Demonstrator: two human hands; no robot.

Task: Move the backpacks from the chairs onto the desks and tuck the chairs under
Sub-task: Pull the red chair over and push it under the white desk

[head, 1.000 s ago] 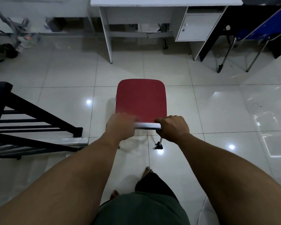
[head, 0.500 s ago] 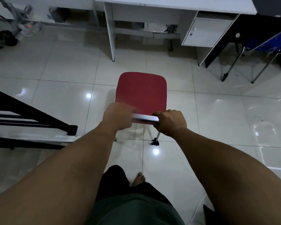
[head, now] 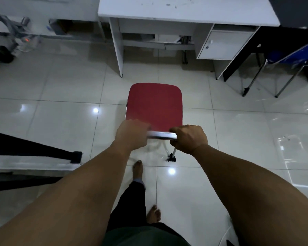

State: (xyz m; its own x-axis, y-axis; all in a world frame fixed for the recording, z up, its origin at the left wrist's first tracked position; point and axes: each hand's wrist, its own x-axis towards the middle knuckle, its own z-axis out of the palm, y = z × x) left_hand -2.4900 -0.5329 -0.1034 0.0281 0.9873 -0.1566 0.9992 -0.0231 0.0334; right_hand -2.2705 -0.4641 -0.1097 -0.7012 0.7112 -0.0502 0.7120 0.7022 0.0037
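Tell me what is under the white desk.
Under the desk a grey crossbar spans its legs, with a cabinet at its right end. The cabinet door is closed, hiding its contents. The red chair stands short of it.

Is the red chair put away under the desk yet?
Not yet. The red chair carries no backpack, so that part looks done. Both the left hand and right hand hold its metal back bar. It stands short of the white desk; tucking remains.

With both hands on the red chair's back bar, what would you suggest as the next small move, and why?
Probably keep pushing the red chair straight ahead. Left hand and right hand grip its metal back bar, and bare floor separates the seat from the white desk opening directly ahead.
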